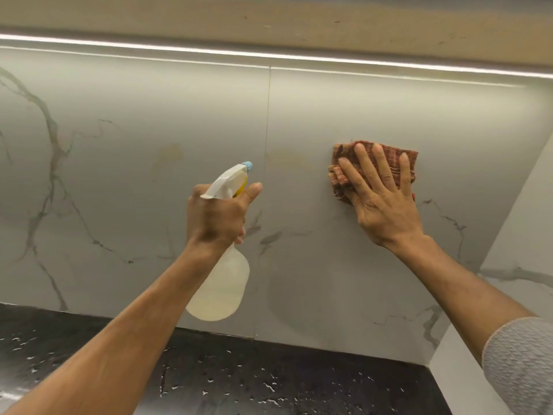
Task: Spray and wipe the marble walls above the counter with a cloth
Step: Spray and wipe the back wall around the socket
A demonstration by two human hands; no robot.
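Observation:
A grey marble wall (134,181) with dark veins fills the view above a black counter (227,375). My left hand (215,217) grips the neck of a translucent spray bottle (220,292) with a white trigger head and blue nozzle, which points up and right at the wall. My right hand (380,199) lies flat with fingers spread, pressing a folded reddish-brown cloth (398,158) against the wall, right of the vertical panel seam. Faint yellowish smudges show on the wall left of the cloth.
A side wall panel (520,235) meets the back wall at the right corner. A lit strip (269,55) runs under a wooden cabinet edge (269,22) along the top. The black counter is speckled with white.

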